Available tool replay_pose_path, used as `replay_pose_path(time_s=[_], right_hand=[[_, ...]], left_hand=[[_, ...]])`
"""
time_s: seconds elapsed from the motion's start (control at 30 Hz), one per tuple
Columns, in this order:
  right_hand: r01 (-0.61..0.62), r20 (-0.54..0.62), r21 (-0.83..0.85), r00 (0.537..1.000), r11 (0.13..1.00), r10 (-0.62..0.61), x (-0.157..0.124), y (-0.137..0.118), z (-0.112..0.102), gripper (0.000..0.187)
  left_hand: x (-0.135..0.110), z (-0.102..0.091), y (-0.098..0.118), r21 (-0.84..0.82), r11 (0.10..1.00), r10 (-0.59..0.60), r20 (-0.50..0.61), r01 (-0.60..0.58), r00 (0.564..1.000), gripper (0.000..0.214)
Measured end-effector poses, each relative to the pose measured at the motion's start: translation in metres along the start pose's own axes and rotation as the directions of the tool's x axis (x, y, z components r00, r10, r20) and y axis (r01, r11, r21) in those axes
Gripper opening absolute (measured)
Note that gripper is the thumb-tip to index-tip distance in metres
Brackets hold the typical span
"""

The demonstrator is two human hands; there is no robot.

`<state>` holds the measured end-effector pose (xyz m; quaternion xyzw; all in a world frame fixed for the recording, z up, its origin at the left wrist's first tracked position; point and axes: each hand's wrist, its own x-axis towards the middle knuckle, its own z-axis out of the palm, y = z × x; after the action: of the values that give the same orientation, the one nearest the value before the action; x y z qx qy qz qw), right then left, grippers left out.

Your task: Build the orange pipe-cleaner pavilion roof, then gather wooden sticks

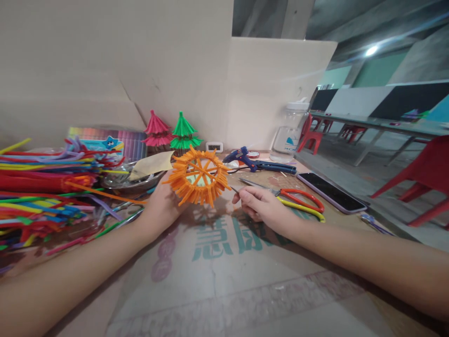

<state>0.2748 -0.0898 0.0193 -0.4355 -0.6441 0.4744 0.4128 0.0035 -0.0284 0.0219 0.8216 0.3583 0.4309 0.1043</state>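
The scene is viewed from the person's head, above and behind the left hand (164,203) and the right hand (259,207), with the camera faced forward and down. Both hands are seen from close by, their forearms (80,271) cut off by the frame's edges. The work surface (245,299) beneath them is viewed at a slant; beyond them a pale panel (182,65) is faced, and far past the right hand red chairs (428,164) are taken in.

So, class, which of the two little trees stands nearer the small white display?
The green tree: it stands between the small white display and the pink-red tree, which is farther left.
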Motion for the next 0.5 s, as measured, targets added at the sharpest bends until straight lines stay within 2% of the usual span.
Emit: replay_pose_path(time_s=[0.23, 0.5], right_hand=[[0.013, -0.011, -0.037, 1.0, 0.999, -0.013, 0.0011, 0.002, -0.0006, 0.049], [0.022, -0.023, -0.059, 0.999, 0.998, -0.023, 0.0007, 0.0005, 0.0, 0.046]], left_hand=[[-0.0002, -0.0031, 0.0021, 0.011, 1.0, -0.016, 0.045, 0.015, 0.999, 0.018], [-0.0017, -0.0034, -0.0058, 0.136, 0.991, 0.008, 0.066, -0.017, 0.998, 0.021]])
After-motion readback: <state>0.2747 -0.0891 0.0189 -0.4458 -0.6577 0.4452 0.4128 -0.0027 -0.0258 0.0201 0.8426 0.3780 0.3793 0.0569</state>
